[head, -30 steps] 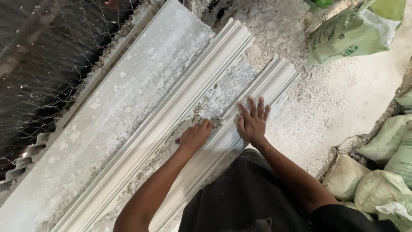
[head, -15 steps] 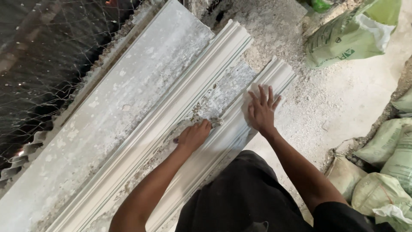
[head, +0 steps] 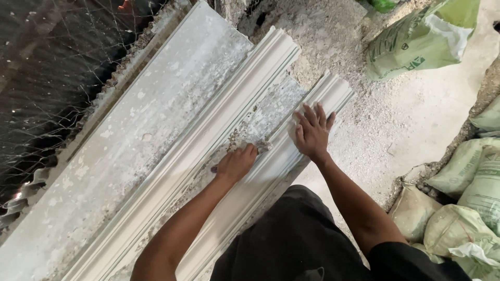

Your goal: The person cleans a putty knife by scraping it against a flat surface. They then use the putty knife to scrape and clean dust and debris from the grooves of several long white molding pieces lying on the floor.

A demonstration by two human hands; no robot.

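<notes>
The long white moulding form lies diagonally on the worktop, its far end cut square near the rubble. It has two raised, ribbed rails with a flat, speckled channel between them, crusted with grey plaster residue. My left hand is curled into a loose fist in that channel, pressing a small clump of rough grey material against the surface; whether the fingers fully close round it I cannot tell. My right hand lies flat and open on the right-hand rail, fingers spread, gripping nothing, just beside the left. Beyond the right rail's outer edge, open dusty floor gives free room. Left of the form, the worktop's bare slab runs to a rough edge against wire mesh. Green sacks lie well apart at right.
</notes>
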